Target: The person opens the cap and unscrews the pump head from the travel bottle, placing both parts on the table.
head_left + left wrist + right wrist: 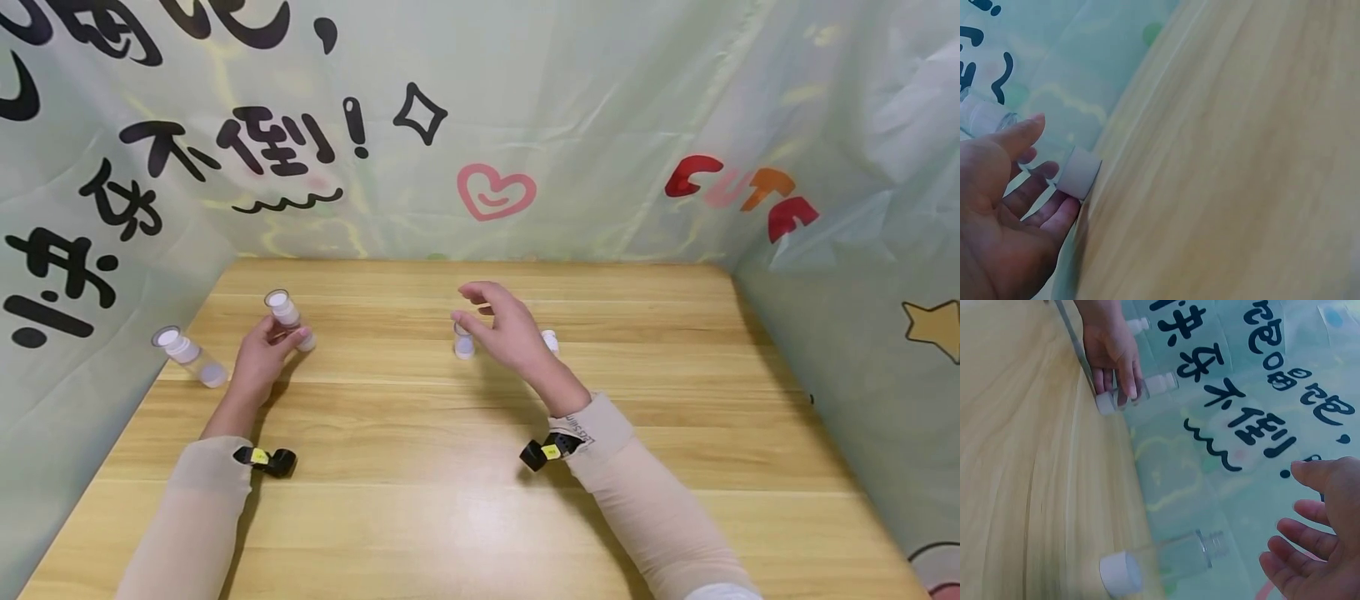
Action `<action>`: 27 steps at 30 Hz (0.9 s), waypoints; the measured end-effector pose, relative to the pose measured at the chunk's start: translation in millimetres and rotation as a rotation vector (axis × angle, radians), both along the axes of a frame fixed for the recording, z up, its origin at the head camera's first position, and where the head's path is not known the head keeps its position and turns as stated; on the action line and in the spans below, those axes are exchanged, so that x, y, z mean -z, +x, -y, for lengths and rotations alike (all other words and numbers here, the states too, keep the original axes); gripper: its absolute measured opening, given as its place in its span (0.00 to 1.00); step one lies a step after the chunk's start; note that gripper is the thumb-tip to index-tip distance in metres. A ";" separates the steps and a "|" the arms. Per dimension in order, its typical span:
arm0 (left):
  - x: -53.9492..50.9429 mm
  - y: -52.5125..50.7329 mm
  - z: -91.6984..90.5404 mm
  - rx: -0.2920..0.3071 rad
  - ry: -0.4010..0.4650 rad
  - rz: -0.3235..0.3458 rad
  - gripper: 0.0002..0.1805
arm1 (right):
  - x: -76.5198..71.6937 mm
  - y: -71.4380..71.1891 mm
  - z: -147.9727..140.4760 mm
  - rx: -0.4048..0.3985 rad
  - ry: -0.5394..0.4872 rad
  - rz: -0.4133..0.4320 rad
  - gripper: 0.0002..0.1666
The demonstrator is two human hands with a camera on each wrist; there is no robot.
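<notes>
Transparent material, glass or hard plastic (I cannot tell which), forms the body of the uncapped bottle (pixel 1169 557), which stands on the wooden table (pixel 450 500) and is my landmark. To its left, the left hand (pixel 258 358) holds a clear bottle with white top (pixel 287 312), thumb on one side and curled fingers on the other. Further left of the landmark stands a second white-topped bottle (pixel 191 358). Just beside the landmark, the right hand (pixel 512 332) holds nothing, its fingers spread and loosely bent. To the landmark's right is a small white piece (pixel 551 342), partly hidden by this hand.

I judge these bottles light and stiff, rather slippery on the smooth wall, and easy to tip. The middle of the body seems the best place for holding; the bare threaded neck gives less surface.
</notes>
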State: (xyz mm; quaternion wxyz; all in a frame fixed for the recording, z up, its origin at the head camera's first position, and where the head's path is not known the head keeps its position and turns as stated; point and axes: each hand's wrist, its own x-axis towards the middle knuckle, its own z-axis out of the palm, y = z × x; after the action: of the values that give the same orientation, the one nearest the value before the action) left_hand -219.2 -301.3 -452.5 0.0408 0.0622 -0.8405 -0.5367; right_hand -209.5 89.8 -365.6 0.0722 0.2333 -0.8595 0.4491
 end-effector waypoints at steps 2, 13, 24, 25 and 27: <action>0.2 1.6 0.0 0.022 0.004 0.008 0.35 | -1.0 2.3 4.0 -0.016 -0.005 -0.004 0.26; -2.3 13.7 -6.8 0.129 0.028 0.043 0.33 | -2.7 9.5 27.1 -0.107 -0.060 -0.033 0.27; -1.8 25.9 -12.0 0.200 0.029 0.033 0.30 | -0.4 14.6 49.9 -0.193 -0.106 -0.033 0.28; -2.1 27.3 -13.7 0.202 0.037 0.036 0.30 | 0.4 15.1 51.3 -0.198 -0.108 -0.029 0.28; -2.8 30.0 -16.8 0.207 0.046 0.041 0.30 | 1.9 16.3 53.8 -0.208 -0.113 -0.023 0.28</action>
State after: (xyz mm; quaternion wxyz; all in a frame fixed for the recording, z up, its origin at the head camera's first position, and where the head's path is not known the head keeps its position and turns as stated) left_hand -189.2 -284.5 -449.7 -0.0334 -0.0130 -0.8306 -0.5556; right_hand -193.2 36.0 -367.4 0.0479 0.3221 -0.8031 0.4990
